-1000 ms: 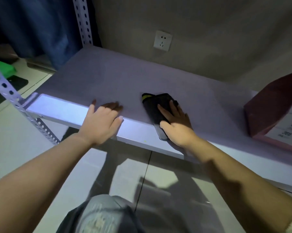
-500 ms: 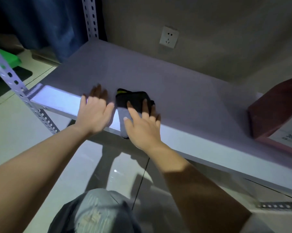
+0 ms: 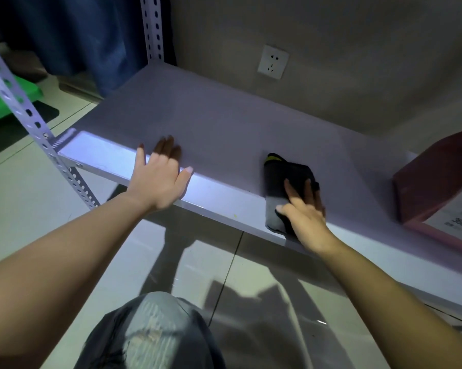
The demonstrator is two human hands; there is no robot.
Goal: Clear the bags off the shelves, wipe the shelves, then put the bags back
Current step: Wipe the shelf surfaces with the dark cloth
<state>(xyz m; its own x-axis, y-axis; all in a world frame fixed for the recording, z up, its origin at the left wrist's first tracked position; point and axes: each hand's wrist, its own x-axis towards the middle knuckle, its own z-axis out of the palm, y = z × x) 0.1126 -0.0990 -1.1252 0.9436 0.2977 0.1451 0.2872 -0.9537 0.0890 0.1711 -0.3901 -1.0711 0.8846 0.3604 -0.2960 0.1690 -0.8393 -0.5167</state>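
Under the right grip (image 3: 305, 218), dark cloth (image 3: 287, 182).

shelf (image 3: 224, 123) pale, bare in the middle | left hand (image 3: 159, 179) flat on shelf front edge, fingers straight | right hand (image 3: 303, 217) pressing dark cloth (image 3: 285, 182) onto shelf front edge, right of left hand | red bag (image 3: 437, 182) at shelf's right end | wall socket (image 3: 273, 61) above shelf

The right hand (image 3: 305, 217) slides the dark cloth (image 3: 285, 187) from beside the left hand (image 3: 159, 179) toward the right of the frame, along the shelf (image 3: 224, 129) front edge.
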